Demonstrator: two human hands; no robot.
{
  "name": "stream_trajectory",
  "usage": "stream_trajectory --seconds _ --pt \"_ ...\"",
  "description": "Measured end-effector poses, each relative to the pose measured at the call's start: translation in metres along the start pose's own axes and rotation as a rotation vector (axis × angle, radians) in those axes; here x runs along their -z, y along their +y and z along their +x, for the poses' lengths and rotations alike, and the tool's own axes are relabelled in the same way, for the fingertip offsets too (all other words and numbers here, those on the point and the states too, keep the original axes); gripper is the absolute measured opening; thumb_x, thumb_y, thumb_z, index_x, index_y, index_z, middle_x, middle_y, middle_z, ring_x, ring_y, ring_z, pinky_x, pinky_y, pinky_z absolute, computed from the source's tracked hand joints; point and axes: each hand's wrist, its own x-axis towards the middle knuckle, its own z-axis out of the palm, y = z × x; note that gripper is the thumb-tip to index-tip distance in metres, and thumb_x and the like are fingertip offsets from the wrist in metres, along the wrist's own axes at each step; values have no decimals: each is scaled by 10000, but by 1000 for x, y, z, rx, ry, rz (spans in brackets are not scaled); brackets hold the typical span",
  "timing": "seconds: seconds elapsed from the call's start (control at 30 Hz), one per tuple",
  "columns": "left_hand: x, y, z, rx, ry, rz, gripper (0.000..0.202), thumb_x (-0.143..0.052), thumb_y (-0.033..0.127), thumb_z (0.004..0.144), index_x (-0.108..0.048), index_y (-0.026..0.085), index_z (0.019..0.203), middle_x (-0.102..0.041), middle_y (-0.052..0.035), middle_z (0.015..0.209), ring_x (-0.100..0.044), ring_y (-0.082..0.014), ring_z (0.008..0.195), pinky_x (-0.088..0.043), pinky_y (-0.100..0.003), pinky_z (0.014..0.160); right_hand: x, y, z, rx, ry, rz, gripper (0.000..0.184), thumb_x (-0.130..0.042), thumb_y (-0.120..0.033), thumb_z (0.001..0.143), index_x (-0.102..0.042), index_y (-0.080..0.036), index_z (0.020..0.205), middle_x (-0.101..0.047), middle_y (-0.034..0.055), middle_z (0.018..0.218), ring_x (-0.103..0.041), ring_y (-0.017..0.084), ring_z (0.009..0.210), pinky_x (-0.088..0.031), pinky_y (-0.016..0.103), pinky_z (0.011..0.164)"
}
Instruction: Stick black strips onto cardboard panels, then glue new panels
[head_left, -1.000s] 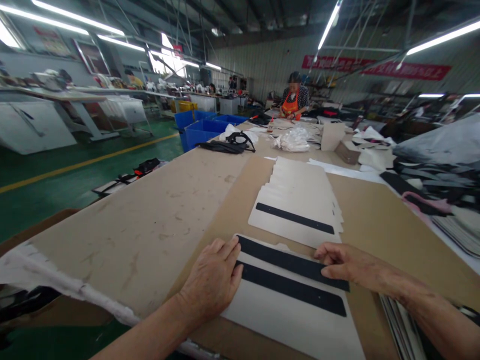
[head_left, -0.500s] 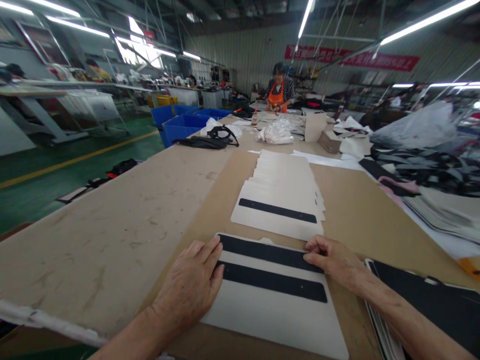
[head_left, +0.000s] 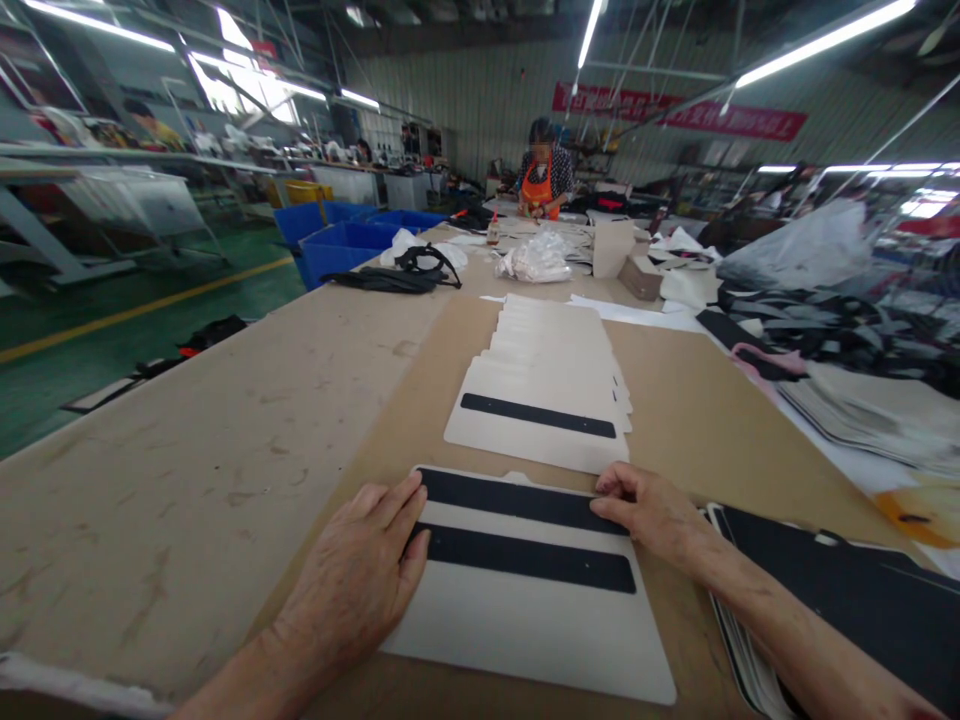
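Note:
A pale panel (head_left: 517, 625) with two black strips lies on the brown table covering in front of me. The upper black strip (head_left: 517, 500) runs along the panel's top edge; the lower black strip (head_left: 525, 558) lies parallel below it. My left hand (head_left: 360, 560) rests with fingers stretched out flat over the left ends of both strips. At the upper strip's right end, my right hand (head_left: 637, 505) has its fingers curled, thumb and forefinger pinching the strip's edge. Just beyond lies a fanned row of pale panels (head_left: 544, 370), the nearest bearing one black strip.
To the right is a stack of black-faced panels (head_left: 847, 600) under my right forearm. Further back are a clear plastic bag (head_left: 536, 258), black straps (head_left: 397, 275) and blue bins (head_left: 352, 250). A person in an orange apron (head_left: 540, 185) stands at the far end.
The whole view has shifted slightly, so the scene sits a little further left. Both hands keep the same places on the panel and strips.

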Motion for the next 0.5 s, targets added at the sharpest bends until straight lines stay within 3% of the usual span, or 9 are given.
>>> stream_trajectory --seconds 0.1,0.37,0.5 --pt "-1 0 0 -3 0 10 430 -490 297 894 -626 65 1230 -613 -138 1309 -560 -292 1030 -518 -475 918 -1 2 1 -16 7 42 111 -598 -302 755 -537 -221 798 -529 -55 661 -454 119 590 -337 262 583" --pt "-1 -1 0 -10 32 -5 419 -486 290 891 -632 73 1219 -619 -144 1298 -575 -291 1021 -522 -472 901 -1 -10 -3 20 67 -190 89 -613 -234 808 -541 -213 761 -613 -14 737 -546 151 698 -383 283 674" --pt "-2 0 -1 14 31 -8 408 -475 286 891 -633 101 1219 -621 -130 1298 -575 -291 1062 -514 -462 912 -5 -10 -5 153 167 -396 87 -623 -194 829 -561 -200 768 -615 26 859 -573 171 788 -419 294 733"
